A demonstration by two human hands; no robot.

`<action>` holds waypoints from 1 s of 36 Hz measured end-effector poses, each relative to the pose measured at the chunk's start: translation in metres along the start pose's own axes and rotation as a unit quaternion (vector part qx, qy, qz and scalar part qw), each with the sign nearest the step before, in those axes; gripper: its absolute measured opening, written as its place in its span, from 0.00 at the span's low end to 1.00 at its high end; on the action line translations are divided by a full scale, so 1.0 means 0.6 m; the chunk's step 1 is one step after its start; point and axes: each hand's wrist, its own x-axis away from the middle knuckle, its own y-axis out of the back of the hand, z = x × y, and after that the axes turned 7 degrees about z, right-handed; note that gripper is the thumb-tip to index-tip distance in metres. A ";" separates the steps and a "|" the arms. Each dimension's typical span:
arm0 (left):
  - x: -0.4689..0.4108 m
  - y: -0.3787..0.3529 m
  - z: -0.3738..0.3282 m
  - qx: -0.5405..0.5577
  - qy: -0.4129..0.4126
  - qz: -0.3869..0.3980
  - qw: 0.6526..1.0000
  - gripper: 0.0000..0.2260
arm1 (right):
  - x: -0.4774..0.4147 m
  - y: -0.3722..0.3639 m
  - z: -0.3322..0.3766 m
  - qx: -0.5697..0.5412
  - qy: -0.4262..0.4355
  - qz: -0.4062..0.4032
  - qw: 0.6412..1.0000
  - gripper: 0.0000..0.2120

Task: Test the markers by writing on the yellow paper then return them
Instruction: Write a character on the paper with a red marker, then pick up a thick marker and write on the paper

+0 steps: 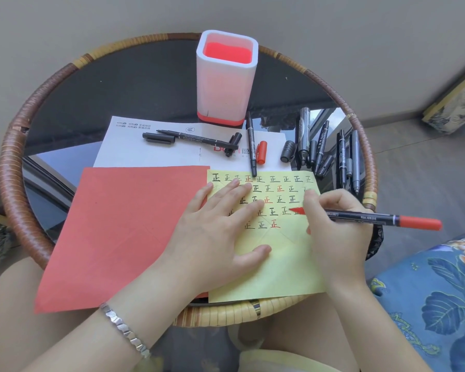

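The yellow paper (279, 275) lies on the lower right part of the round surface (118, 84), its near edge over the woven rim; rows of small black and red written marks fill its upper half. The left hand (220, 224) rests flat on the paper's left side, fingers straight and spread a little, thumb out to the right. The right hand (338, 224), at centre right of the frame, has its fingers curled round a marker (365, 218); the red tip points left at the end of the fourth row (whether it touches the paper I cannot tell), and the red-capped back end sticks out to the right past the rim.

Left of the yellow paper, edge to edge with it, lies a red paper (124, 232); above both is a white sheet (145, 154) with two uncapped black pens (199, 138) and a loose red cap (262, 154) on it. A white holder (226, 84) with a red base stands upright at upper centre; a bunch of markers (322, 146) lies to its lower right, above the yellow paper's right corner. A silver bracelet (124, 328) sits on the left wrist; a blue flowered cushion (440, 291) fills the lower right corner.
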 end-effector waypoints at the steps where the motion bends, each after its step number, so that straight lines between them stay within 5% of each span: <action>1: 0.000 0.000 0.000 0.000 0.000 0.000 1.000 0.29 | -0.001 0.001 -0.004 -0.010 0.004 -0.004 1.000 0.14; 5: 0.000 -0.002 0.001 -0.002 0.001 -0.002 1.000 0.29 | -0.008 0.010 -0.001 -0.020 0.021 0.040 0.999 0.13; 9: 0.000 -0.001 0.000 -0.008 -0.001 -0.002 1.000 0.29 | -0.034 0.026 0.022 0.044 0.070 0.137 0.987 0.02; 11: 0.000 0.000 0.000 -0.007 -0.001 0.000 1.000 0.30 | -0.054 0.028 0.033 0.123 0.113 0.167 0.972 0.09; 18: 0.001 -0.001 0.000 -0.002 -0.007 -0.003 1.000 0.29 | -0.146 -0.004 0.050 0.389 0.290 0.196 0.852 0.07; 25: 0.001 -0.004 0.001 0.003 -0.006 -0.011 1.000 0.28 | -0.191 -0.050 0.024 0.522 0.276 0.213 0.778 0.24; 28: 0.001 -0.004 0.003 0.001 -0.005 -0.012 1.000 0.27 | -0.192 -0.053 0.018 0.519 0.255 0.230 0.783 0.24; 33: 0.000 -0.006 0.005 -0.009 -0.003 -0.017 1.000 0.27 | -0.199 -0.032 0.021 0.422 0.189 0.202 0.863 0.15; 36: 0.000 -0.005 0.005 -0.008 -0.003 -0.012 1.000 0.28 | -0.213 -0.016 0.025 0.420 0.147 0.164 0.880 0.13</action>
